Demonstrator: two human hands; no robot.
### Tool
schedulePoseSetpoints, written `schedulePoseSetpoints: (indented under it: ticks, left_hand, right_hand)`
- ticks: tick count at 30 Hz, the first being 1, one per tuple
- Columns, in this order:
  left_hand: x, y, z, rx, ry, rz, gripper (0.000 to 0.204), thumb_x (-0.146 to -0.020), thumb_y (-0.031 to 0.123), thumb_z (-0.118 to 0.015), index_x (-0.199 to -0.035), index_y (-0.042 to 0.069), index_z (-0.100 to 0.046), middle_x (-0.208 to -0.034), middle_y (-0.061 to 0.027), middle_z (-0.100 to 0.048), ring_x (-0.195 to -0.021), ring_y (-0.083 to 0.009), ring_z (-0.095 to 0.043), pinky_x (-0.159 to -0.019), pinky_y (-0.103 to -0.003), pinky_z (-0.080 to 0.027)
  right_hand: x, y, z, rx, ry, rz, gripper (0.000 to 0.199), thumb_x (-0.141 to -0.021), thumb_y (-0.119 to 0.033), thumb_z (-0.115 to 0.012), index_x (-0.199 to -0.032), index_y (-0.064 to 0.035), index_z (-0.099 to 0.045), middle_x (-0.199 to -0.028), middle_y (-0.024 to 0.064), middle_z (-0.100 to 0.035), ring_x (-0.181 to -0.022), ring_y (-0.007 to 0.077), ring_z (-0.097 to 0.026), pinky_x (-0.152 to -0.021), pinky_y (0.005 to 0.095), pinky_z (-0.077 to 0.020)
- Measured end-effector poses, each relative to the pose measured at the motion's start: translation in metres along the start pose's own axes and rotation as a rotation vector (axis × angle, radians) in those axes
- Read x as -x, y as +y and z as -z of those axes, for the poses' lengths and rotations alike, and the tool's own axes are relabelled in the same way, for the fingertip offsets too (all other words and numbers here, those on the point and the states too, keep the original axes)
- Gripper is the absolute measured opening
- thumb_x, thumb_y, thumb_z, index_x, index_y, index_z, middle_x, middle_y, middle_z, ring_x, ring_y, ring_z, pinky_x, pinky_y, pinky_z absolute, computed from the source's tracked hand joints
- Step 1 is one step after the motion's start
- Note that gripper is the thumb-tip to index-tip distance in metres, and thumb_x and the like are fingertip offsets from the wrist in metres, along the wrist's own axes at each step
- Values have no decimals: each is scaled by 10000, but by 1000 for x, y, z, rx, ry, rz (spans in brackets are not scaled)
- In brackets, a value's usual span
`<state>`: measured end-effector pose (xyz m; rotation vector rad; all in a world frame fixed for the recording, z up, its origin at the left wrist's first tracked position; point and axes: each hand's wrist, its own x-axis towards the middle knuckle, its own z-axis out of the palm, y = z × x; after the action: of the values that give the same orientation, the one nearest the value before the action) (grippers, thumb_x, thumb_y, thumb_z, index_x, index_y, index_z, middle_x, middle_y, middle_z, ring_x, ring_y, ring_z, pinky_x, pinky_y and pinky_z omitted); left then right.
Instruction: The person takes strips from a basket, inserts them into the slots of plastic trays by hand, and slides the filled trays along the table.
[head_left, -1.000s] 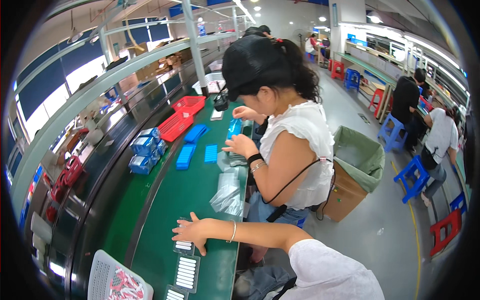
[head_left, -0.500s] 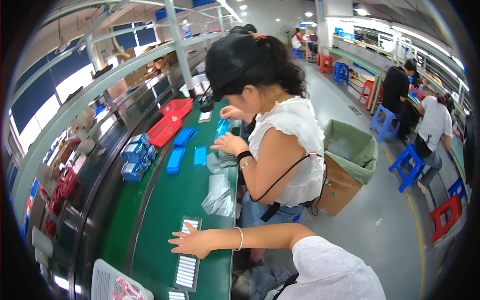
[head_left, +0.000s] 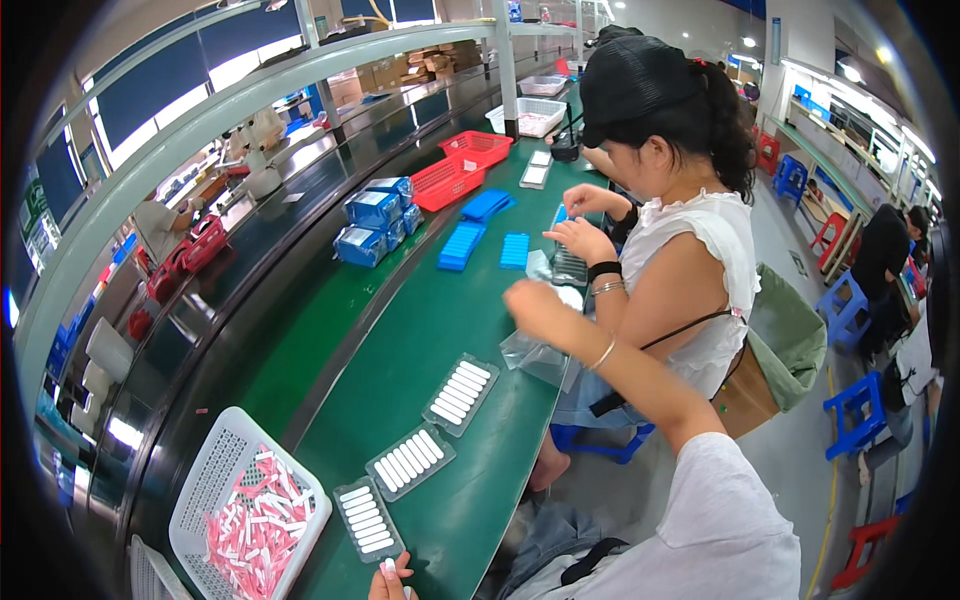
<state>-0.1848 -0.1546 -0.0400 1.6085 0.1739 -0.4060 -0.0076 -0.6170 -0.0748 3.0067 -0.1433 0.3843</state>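
Three clear plastic trays, each with a row of several white sticks, lie along the green table: a far tray (head_left: 461,394), a middle tray (head_left: 411,461) and a near tray (head_left: 365,519). At the lower edge, my left hand (head_left: 388,580) is pinched beside the near tray's front end; a small whitish spot shows at its fingertips, too small to name. My right hand (head_left: 540,308) is stretched forward over clear plastic bags (head_left: 535,357), its fingers curled under and mostly hidden. Something white shows just beyond it.
A co-worker (head_left: 680,230) sits ahead, hands at a blue-filled tray. A light grey basket (head_left: 190,500) of pink and white pieces stands near left. Blue packs (head_left: 375,215), blue stick sets (head_left: 460,245) and red baskets (head_left: 450,182) lie farther up the table, beside a metal-framed shelf (head_left: 260,80).
My right hand has left the trays and moved forward to the plastic bags. My left hand has come into view by the near tray. The view has shifted, showing more of the basket.
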Motion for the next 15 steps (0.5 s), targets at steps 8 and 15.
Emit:
schedulePoseSetpoints:
  ticks: [8, 15]
  left_hand:
    - [6, -4, 4, 63, 105, 4, 277, -1010, 273, -429, -926, 61, -586, -524, 91, -334, -415, -7, -273, -390, -188, -172]
    - [15, -10, 9, 105, 146, 6, 280, -1007, 269, -434, -958, 46, -596, -537, 87, -345, -431, -4, -274, -407, -177, -177]
  right_hand:
    - [4, 43, -35, 277, 154, -436, 435, -792, -155, -599, -1134, 105, -533, -897, 205, -664, -777, 343, -667, -612, 487, -514]
    - [-16, 5, 1, -212, 28, 121, 520, -743, -59, -604, -1256, -45, -517, -1145, 190, -605, -960, 336, -633, -755, 404, -524]
